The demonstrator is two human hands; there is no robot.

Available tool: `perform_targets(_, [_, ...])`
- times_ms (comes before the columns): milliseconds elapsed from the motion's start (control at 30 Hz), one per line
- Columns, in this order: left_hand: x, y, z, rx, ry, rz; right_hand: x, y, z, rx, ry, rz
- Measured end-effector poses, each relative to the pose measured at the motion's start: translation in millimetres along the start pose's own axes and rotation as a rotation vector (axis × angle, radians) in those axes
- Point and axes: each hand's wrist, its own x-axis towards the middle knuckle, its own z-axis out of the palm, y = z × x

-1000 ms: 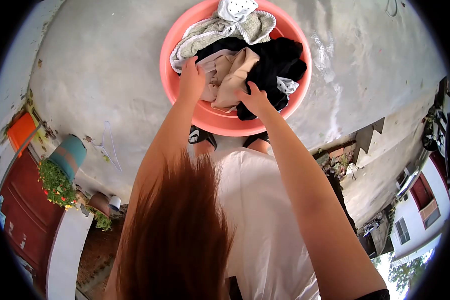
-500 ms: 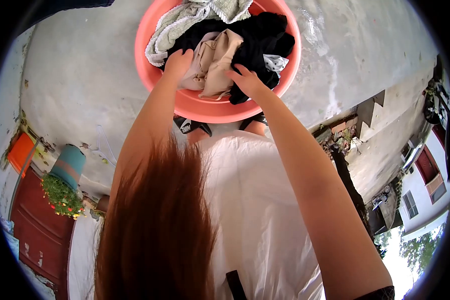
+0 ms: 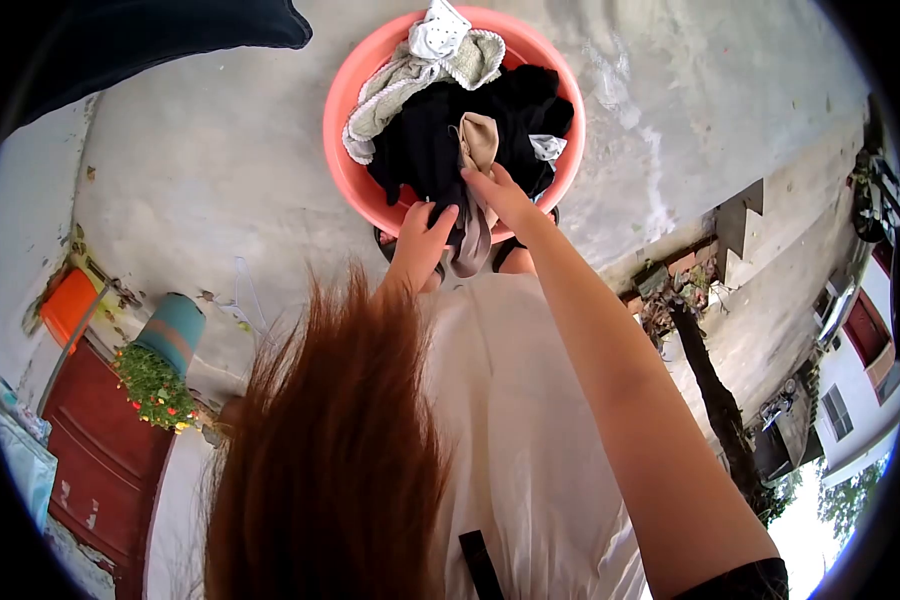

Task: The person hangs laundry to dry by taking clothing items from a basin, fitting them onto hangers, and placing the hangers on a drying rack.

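A pink basin (image 3: 344, 165) in front of my feet holds a heap of clothes. My left hand (image 3: 422, 245) is at the near rim, its fingers closed on the edge of a black garment (image 3: 432, 140). To its right, my right hand (image 3: 508, 198) grips a beige garment (image 3: 479, 140), now bunched into a narrow strip. A grey-brown length of cloth (image 3: 473, 250) hangs over the near rim between my hands. A pale green towel (image 3: 395, 90) with a white edge lies at the far left of the heap, with a white dotted cloth (image 3: 439, 35) on top.
Concrete ground surrounds the basin. Dark fabric (image 3: 170, 35) enters at the upper left. Farther left are a teal flowerpot (image 3: 173, 333), an orange container (image 3: 68, 305) and a red door (image 3: 105, 430). Steps (image 3: 740, 225) and a tree trunk (image 3: 710, 385) are on the right.
My left hand has drawn back from inside the basin to its near rim. The beige garment, spread out before, is bunched up. More black cloth shows, and the dark fabric reaches farther in.
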Motion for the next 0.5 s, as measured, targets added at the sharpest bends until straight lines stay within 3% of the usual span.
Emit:
perform_targets(100, [-3, -17, 16, 0.174, -0.001, 0.286, -16, -11, 8, 0.017, -0.002, 0.06])
perform_targets(133, [-6, -18, 23, 0.134, -0.051, 0.223, -16, -10, 7, 0.072, -0.07, 0.052])
perform_targets(267, [-2, -25, 30, -0.163, -0.283, 0.058, 23, 28, 5, -0.042, 0.037, -0.117])
perform_targets(367, [11, -22, 25, -0.478, -0.194, -0.143, 23, 27, -3, 0.028, 0.038, -0.148])
perform_targets(400, [13, -12, 17, -0.409, -0.236, -0.147, 19, 22, -5, 0.008, 0.05, -0.161])
perform_targets(500, [14, 15, 12, -0.346, 0.066, -0.287, 5, 21, -1, 0.048, -0.076, -0.259])
